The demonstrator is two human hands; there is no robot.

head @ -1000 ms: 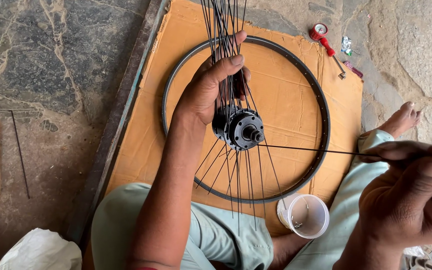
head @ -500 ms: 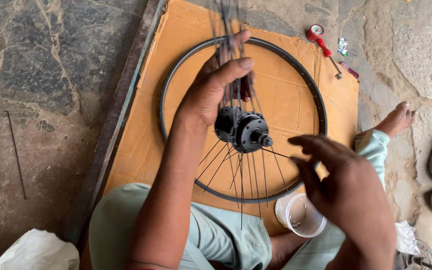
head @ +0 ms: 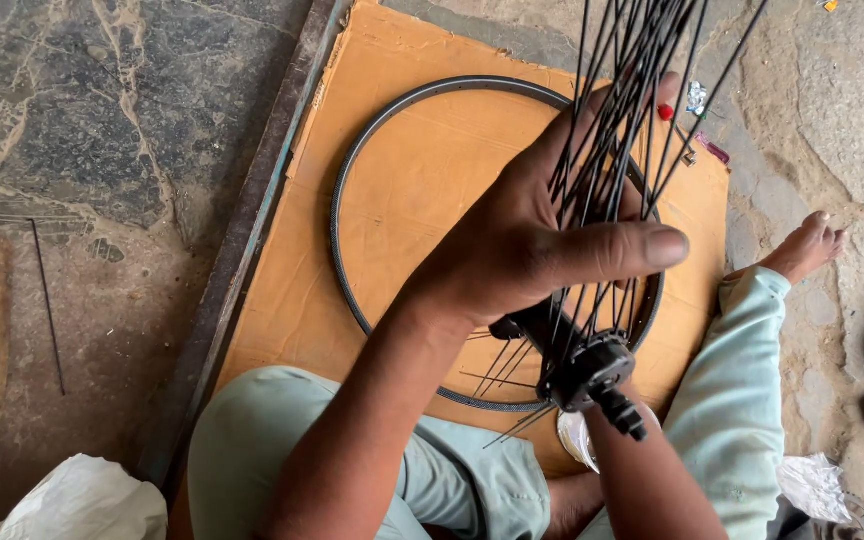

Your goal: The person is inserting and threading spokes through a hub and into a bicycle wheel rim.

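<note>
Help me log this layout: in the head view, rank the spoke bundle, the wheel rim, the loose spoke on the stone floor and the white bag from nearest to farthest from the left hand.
1. Spoke bundle: gripped in the left hand.
2. Wheel rim: under the hand, on the cardboard.
3. White bag: bottom left.
4. Loose spoke: far left, on the stone floor.

Cardboard (head: 402,210) on floor (head: 102,120), w/ rim (head: 352,170).

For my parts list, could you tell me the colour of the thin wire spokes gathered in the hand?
Black thin wire spokes, head view.
</note>
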